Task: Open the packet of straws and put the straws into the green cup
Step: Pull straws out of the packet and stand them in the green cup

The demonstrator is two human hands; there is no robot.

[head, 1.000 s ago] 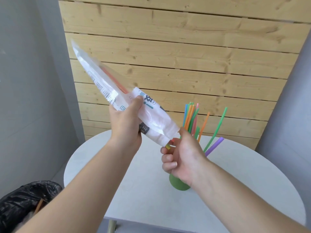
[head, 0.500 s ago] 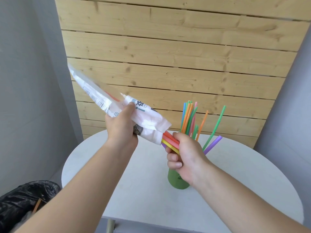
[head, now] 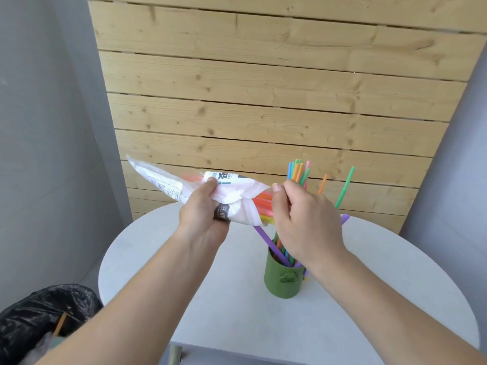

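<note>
1. Straws are the job, and your round white table [head: 369,299] carries the green cup [head: 283,281] right of centre.
2. Your packet [head: 189,188] hangs above the table, mouth pointing right over the cup.
3. Your left hand [head: 203,214] is clamped round the packet's middle.
4. Your right hand [head: 303,219] is closed on the straw bunch [head: 264,204] poking from the mouth.
5. Loose straws [head: 297,172] already stand in the cup, fanning up and right.
6. Near left sits a black bin bag [head: 44,314].

head view, seemingly angled downward
</note>
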